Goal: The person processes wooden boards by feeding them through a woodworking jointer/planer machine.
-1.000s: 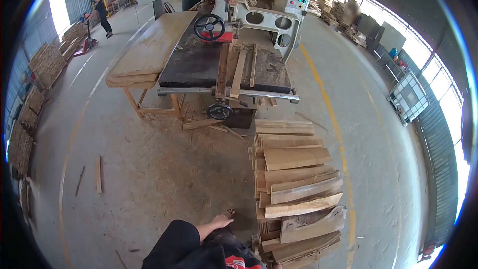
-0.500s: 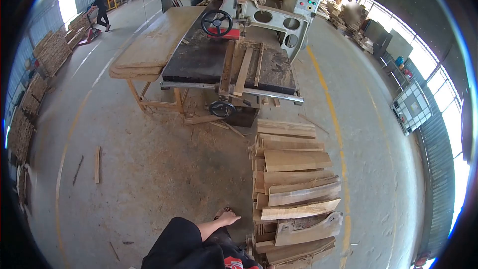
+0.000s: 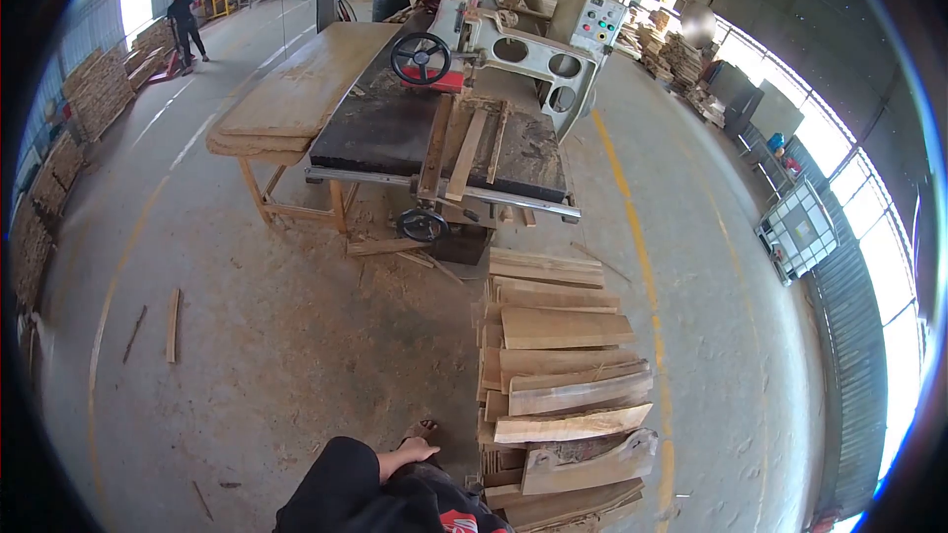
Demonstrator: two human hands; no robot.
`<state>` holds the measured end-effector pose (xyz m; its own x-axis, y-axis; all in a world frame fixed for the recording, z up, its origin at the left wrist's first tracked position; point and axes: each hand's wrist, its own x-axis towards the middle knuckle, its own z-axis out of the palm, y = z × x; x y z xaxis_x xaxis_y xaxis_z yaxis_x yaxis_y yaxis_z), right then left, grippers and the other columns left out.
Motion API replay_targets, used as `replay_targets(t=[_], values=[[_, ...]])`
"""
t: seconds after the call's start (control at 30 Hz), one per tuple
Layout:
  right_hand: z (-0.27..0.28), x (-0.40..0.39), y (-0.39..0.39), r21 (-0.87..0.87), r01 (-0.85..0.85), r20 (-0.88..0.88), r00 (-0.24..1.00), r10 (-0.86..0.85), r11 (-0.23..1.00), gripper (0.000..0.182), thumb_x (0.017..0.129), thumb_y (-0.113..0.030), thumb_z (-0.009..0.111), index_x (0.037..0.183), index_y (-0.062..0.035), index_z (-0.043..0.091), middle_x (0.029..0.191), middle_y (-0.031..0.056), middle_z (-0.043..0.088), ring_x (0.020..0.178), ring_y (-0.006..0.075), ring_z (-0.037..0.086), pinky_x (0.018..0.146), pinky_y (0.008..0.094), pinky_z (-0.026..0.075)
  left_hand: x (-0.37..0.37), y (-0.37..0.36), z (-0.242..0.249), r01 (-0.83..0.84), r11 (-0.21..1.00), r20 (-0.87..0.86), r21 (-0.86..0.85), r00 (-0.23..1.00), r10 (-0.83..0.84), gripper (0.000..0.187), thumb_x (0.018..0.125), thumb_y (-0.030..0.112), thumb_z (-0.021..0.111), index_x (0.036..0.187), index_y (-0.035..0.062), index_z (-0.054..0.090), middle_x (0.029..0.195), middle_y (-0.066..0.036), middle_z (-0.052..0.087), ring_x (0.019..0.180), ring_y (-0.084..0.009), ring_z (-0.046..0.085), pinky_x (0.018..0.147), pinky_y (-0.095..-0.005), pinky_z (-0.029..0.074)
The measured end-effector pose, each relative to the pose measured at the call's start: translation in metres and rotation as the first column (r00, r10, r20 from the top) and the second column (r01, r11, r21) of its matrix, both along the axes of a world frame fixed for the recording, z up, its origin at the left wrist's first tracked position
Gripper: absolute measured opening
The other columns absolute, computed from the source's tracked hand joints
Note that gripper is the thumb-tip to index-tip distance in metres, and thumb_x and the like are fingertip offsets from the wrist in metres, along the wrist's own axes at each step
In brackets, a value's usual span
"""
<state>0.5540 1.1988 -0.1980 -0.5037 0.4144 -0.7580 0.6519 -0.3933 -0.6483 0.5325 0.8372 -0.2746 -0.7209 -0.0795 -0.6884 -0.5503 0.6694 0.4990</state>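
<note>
My left hand (image 3: pixel 419 449) reaches out of a black sleeve (image 3: pixel 331 484) and lies against my dark-clothed leg. A finger or thumb stretches out to the right, the others are partly hidden, and I see nothing held. Just beyond it shows my sandaled foot (image 3: pixel 422 428). My right hand is out of view. To the right of my legs lies a long stack of rough-edged wooden boards (image 3: pixel 568 329), running away from me. One board near me (image 3: pixel 583 466) has a dark, knotty edge.
Ahead stands a woodworking machine with a dark table (image 3: pixel 360 143), a handwheel (image 3: pixel 421 59) and wood strips (image 3: pixel 467 156) on it. A wooden side table (image 3: pixel 306 79) adjoins it. Offcuts (image 3: pixel 174 326) lie on the floor. A person (image 3: pixel 185 25) stands far left by a red pallet jack.
My view has shifted slightly, so the machine and boards sit further left. My left hand stays by my leg, a little lower in view. The distant person has changed stance.
</note>
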Motion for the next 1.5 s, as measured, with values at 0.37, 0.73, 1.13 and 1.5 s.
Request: replay_targets(t=[0.37,0.73,1.13,1.5], values=[[0.004,0.011,-0.001,0.016,0.030,0.010,0.999,-0.030,0.999,0.062,0.099,-0.038,0.072,0.146,-0.0039,0.051,0.119,0.0118,0.071,0.101,0.0296,0.070,0.082,0.0476,0.058,-0.038,0.016,-0.010,0.122,0.989,-0.295,-0.079,0.945,-0.140,0.081,0.100,0.069,0.043,0.100,-0.0044,0.078,0.112,-0.029,0.073,0.111,-0.0470,0.069,0.098,-0.0519,0.053],[0.000,0.021,0.000,0.029,0.058,0.004,0.998,-0.058,0.998,0.065,0.099,-0.037,0.072,0.149,-0.0018,0.048,0.119,0.0128,0.071,0.101,0.0291,0.069,0.082,0.0467,0.058,-0.033,0.016,-0.001,0.142,0.990,-0.254,0.028,0.958,-0.130,0.082,0.098,0.070,0.046,0.092,-0.0054,0.078,0.102,-0.030,0.074,0.104,-0.0473,0.071,0.091,-0.0526,0.056],[0.001,0.028,-0.003,0.047,0.047,0.003,0.999,-0.048,0.998,0.070,0.100,-0.036,0.072,0.152,0.0006,0.045,0.120,0.0139,0.071,0.100,0.0285,0.069,0.082,0.0458,0.057,-0.034,-0.008,0.009,0.138,0.990,-0.004,-0.022,0.990,-0.139,0.087,0.098,0.071,0.045,0.130,-0.0054,0.069,0.142,-0.026,0.062,0.136,-0.0403,0.059,0.117,-0.0463,0.043],[0.003,0.043,0.002,0.105,0.044,0.000,0.999,-0.044,0.994,0.073,0.100,-0.035,0.072,0.155,0.0028,0.041,0.120,0.0149,0.071,0.100,0.0280,0.069,0.082,0.0449,0.057,-0.051,0.016,0.026,0.273,0.955,0.069,0.117,0.957,-0.282,0.099,0.090,0.084,0.050,0.105,-0.0094,0.077,0.120,-0.033,0.071,0.119,-0.0484,0.066,0.107,-0.0498,0.049]])
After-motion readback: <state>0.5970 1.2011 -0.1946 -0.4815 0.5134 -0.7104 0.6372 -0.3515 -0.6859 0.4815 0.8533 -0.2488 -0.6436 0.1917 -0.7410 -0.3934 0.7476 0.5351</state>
